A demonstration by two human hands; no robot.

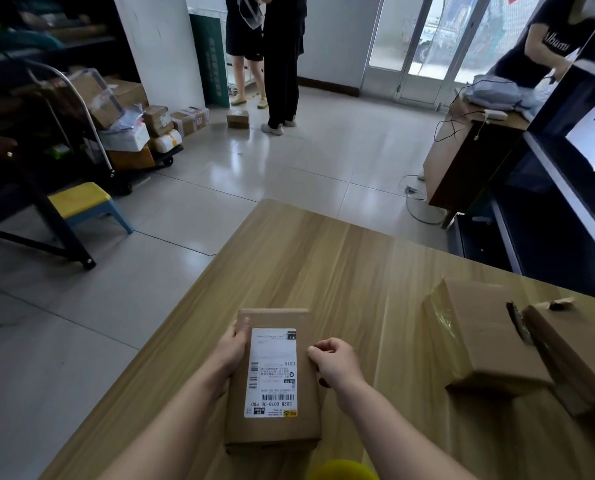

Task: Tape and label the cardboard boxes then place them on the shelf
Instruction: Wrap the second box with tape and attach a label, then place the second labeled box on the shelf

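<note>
A flat cardboard box lies on the wooden table in front of me, with a white shipping label stuck on its top. My left hand grips the box's left edge, thumb on top. My right hand holds the right edge with its fingers curled round it. A second, taped cardboard box sits at the right of the table, and a third box leans against it with torn tape on its top. A dark shelf unit stands to the right.
A yellow round object shows at the bottom edge. A yellow and blue stool and a cart piled with parcels stand at the left. Two people stand on the tiled floor beyond, a third by a wooden desk.
</note>
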